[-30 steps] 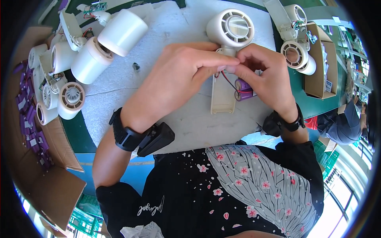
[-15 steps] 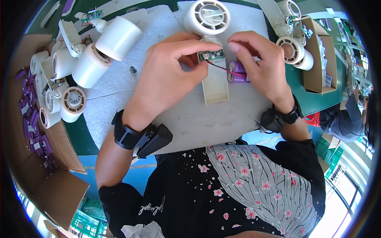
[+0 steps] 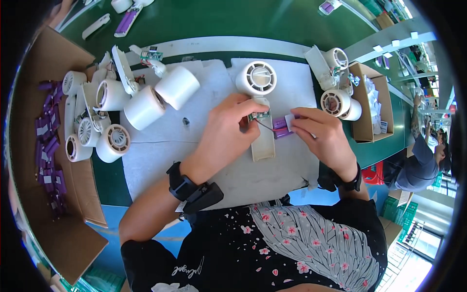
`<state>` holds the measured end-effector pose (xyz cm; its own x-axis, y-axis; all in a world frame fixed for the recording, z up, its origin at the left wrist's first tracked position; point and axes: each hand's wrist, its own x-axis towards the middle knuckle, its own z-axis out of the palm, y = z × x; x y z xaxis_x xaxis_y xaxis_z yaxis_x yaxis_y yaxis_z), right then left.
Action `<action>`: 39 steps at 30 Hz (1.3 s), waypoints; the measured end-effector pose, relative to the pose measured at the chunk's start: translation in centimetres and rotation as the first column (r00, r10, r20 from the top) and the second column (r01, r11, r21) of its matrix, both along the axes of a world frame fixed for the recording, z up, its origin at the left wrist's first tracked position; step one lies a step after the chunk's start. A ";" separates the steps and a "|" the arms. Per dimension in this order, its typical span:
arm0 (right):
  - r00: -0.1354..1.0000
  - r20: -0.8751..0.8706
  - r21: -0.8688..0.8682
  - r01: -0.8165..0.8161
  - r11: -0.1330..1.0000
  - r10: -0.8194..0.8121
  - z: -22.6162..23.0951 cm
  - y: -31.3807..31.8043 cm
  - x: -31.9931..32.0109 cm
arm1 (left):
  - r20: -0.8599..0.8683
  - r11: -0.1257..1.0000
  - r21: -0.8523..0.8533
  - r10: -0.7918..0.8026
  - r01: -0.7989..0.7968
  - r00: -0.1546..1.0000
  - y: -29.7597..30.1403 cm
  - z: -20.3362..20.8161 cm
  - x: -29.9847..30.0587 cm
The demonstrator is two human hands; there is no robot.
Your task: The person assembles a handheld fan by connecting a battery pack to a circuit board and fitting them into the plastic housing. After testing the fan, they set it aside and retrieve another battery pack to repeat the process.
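Observation:
A white handheld fan lies before me, its round grilled head (image 3: 258,78) at the far end and its open handle shell (image 3: 263,147) toward me. My left hand (image 3: 224,136) pinches a small green circuit board (image 3: 260,116) at the top of that shell. Thin red and black wires run from the board to a purple battery pack (image 3: 280,126) lying just right of the handle. My right hand (image 3: 325,132) is closed at the pack's right end, thumb and fingers on a small white tab (image 3: 290,121). Whether the tab is stuck to the pack, I cannot tell.
Several partly assembled white fans (image 3: 146,108) crowd the left, beside a cardboard box (image 3: 73,233) holding purple battery packs (image 3: 48,146). More fans (image 3: 335,102) and a small carton (image 3: 390,104) stand at the right. A pale foam mat (image 3: 219,180) covers the bench under my hands.
My view has tilted up, showing more of the far bench. My right hand's fingers, apart near the battery pack before, have come down onto the white tab. My left hand stays on the circuit board.

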<state>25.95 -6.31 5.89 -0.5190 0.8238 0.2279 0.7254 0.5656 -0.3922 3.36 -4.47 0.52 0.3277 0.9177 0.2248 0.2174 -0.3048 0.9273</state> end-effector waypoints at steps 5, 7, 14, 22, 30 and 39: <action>0.994 0.072 -0.049 -0.076 0.996 0.079 0.6 0.5 0.2 | 0.006 1.000 0.009 -0.018 0.017 1.000 0.4 0.2 0.6; 0.973 0.181 -0.040 -0.140 0.989 0.145 1.1 0.9 -0.1 | 0.009 1.000 -0.001 -0.009 0.009 1.000 0.4 0.1 0.4; 0.943 0.290 -0.008 -0.169 0.986 0.164 0.6 0.5 -0.6 | 0.034 1.000 -0.019 0.012 -0.012 0.999 0.4 -0.3 1.0; 0.972 0.193 -0.008 -0.132 0.991 0.131 0.7 0.9 0.0 | 0.045 1.000 -0.013 0.020 -0.020 0.999 0.4 -0.5 1.0; 0.989 0.090 -0.092 -0.108 0.990 0.116 0.5 0.9 0.5 | 0.064 1.000 -0.005 0.018 -0.018 0.998 0.5 -0.8 0.8; 0.975 0.178 -0.056 -0.124 0.991 0.133 0.9 0.8 -0.1 | 0.055 0.999 -0.053 -0.006 0.009 0.998 0.6 -0.3 0.7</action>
<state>25.80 -5.54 6.77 -0.6504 0.7548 0.0854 0.7090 0.6436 -0.2882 4.10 -3.90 0.25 0.3229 0.9264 0.1939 0.1637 -0.2565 0.9526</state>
